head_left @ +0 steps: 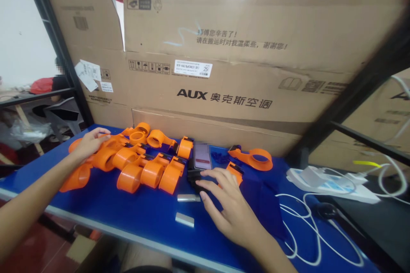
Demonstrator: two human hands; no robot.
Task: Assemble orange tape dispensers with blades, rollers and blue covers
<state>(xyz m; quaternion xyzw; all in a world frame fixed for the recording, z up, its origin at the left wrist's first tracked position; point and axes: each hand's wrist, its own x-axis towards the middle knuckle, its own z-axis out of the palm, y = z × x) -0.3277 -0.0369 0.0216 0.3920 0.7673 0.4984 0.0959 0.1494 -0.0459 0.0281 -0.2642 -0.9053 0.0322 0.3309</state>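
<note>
"Take the middle of the blue table as the clock's centre, twelve at the cardboard. Where are the orange dispensers?"

"Most are bunched from nine to twelve. One ring-shaped dispenser lies out at two, and another sits behind the right hand."

"And the hands?"

"The left hand is at ten, fingers bent over the bunch; I can't tell whether they close on one. The right is at three, fingers spread and holding nothing, tips by the black holder beside the phone. Contact there is too blurred to swear to."

"Which step is this, then?"

"My judgement: handling the bunch on the left, with the right occupied at the holder. A next move would call for a clear grip on a single dispenser, without dragging its neighbours."

"Room to move?"

"Best at seven, bare blue down to the front edge. Two metal pieces lie near five and the centre. The cardboard walls off twelve, and a power strip crowds three, beyond the right hand."
</note>
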